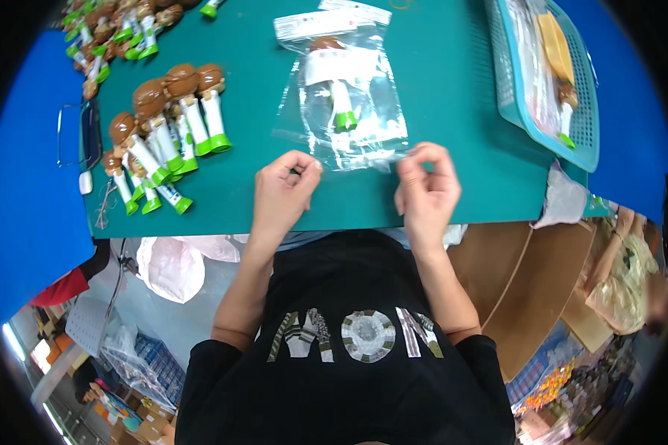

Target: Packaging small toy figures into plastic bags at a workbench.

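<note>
A clear plastic bag [382, 100] with a white printed header lies on the green table in front of me. Inside it is a toy-like piece [341, 104] with a brown rounded top, white tube and green base; a white band partly covers it. My left hand [286, 189] is closed, thumb and fingertips pinched at the bag's near left edge. Across from it, my right hand [429, 185], slightly blurred, is closed at the near right corner of the bag. Thin film shows between the fingertips of both hands.
Similar brown-topped pieces [159, 130] lie in a group at left, with a larger pile [115, 33] at far left. A turquoise basket [508, 89] at right holds plastic bags, a yellow scoop-like thing and one piece. Cardboard [512, 274] stands below the table's right edge.
</note>
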`<move>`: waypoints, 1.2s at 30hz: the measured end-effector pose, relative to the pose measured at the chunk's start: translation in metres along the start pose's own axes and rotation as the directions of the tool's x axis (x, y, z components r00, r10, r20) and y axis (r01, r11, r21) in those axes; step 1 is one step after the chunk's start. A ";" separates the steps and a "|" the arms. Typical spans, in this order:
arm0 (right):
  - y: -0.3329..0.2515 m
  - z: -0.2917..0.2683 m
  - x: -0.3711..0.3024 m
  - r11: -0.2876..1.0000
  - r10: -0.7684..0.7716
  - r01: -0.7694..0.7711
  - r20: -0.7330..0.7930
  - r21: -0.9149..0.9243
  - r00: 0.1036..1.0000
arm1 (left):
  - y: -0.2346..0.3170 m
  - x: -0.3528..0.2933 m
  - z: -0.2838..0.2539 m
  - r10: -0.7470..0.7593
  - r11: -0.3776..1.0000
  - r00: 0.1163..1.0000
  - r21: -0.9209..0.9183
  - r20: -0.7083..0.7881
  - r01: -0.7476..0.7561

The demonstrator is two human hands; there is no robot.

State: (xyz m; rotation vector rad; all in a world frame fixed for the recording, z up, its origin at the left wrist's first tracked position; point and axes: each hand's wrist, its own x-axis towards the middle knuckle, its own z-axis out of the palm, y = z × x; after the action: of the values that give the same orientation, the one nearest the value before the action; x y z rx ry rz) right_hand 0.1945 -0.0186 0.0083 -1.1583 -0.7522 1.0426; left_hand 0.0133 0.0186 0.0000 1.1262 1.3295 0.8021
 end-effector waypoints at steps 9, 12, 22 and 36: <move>0.017 -0.136 -0.084 0.775 -0.505 0.193 -0.406 -0.602 0.761 | -0.001 -0.004 -0.006 -0.002 1.000 1.000 -0.009 0.021 0.002; 0.082 -0.176 -0.103 0.809 -0.208 -0.152 -0.517 -0.569 0.830 | -0.001 -0.004 -0.007 0.005 1.000 1.000 -0.004 0.020 -0.005; 0.184 -0.273 -0.051 0.241 0.173 -0.512 -0.483 -0.824 0.858 | -0.005 -0.010 -0.011 0.020 0.999 1.000 0.044 0.025 -0.021; -0.027 -0.065 0.053 0.409 -0.298 0.706 0.647 -0.578 0.702 | 0.022 0.030 -0.028 0.788 0.214 0.489 0.579 0.374 -0.787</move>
State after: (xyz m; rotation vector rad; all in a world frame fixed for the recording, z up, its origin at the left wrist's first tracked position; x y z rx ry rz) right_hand 0.2784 0.0059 0.0150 -1.2683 -2.0035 0.3546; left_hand -0.0071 0.0585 0.0142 2.5905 0.9683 1.0274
